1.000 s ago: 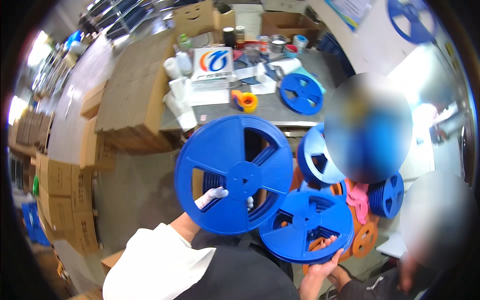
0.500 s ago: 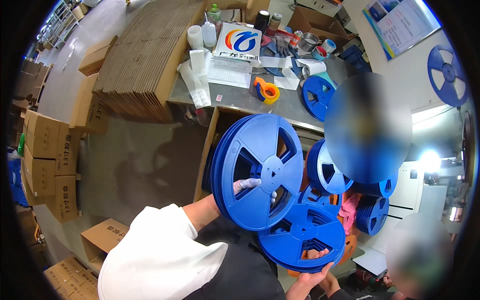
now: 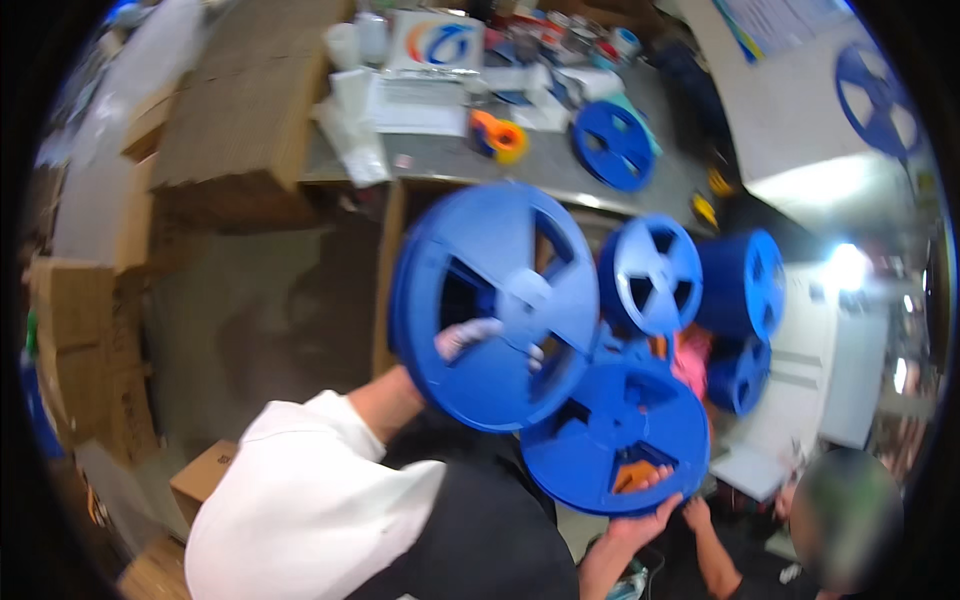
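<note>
Upright before me is a stack of large blue reels [image 3: 470, 385], tilted slightly. My left hand [image 3: 468, 338], with white-wrapped fingers, reaches through the reels' cut-outs and is closed around the middle part; the fingertips show in another opening. To its lower right, more blue reels [image 3: 570, 450] lie tilted, overlapped by the left stack. My right hand [image 3: 640, 520] grips their lower rim, with fingers showing in a cut-out and the palm under the edge. How many reels each hand holds is hidden.
More blue reels [image 3: 650, 275] stand in stacks behind. An open carton [image 3: 390, 290] sits below the grey workbench [image 3: 430, 160], which carries paper, an orange tape dispenser [image 3: 498, 137] and a loose reel [image 3: 613, 146]. Flattened cardboard [image 3: 235, 120] is at left. A co-worker's arm [image 3: 712, 550] is at lower right.
The view has shifted, and the scene sits higher in it. The lower-right reels have turned and moved slightly right with my right hand. A person at the bench's right has left the view.
</note>
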`<state>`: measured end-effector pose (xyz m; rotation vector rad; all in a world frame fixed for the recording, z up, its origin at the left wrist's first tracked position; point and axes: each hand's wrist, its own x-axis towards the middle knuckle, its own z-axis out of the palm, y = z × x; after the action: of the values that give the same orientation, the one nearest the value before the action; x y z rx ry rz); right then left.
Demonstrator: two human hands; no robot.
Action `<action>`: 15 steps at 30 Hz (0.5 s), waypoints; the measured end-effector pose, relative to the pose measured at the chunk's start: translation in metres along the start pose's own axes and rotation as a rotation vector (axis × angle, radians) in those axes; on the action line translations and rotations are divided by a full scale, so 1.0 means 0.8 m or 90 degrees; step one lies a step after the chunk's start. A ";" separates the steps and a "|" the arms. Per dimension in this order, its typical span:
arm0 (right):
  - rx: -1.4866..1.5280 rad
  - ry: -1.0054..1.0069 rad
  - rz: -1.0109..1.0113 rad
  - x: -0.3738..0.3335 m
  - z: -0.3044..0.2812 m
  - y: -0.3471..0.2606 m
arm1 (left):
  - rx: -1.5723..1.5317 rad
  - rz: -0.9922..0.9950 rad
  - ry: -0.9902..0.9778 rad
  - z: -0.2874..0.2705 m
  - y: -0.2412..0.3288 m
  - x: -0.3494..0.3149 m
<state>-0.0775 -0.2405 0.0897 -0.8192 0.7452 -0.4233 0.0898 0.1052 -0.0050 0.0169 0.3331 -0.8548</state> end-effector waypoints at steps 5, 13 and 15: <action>0.022 -0.048 -0.021 -0.006 -0.009 -0.030 | 0.121 0.115 -0.082 -0.086 0.019 -0.022; 0.351 -0.296 0.021 0.018 -0.059 -0.023 | 0.149 0.131 -0.089 -0.050 0.018 -0.021; 0.390 -0.320 0.039 0.020 -0.055 -0.021 | 0.144 0.117 -0.065 -0.040 0.016 -0.022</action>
<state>-0.1000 -0.2823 0.0757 -0.2965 0.1478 -0.3417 0.0792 0.1314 -0.0314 0.2111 0.1354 -0.7040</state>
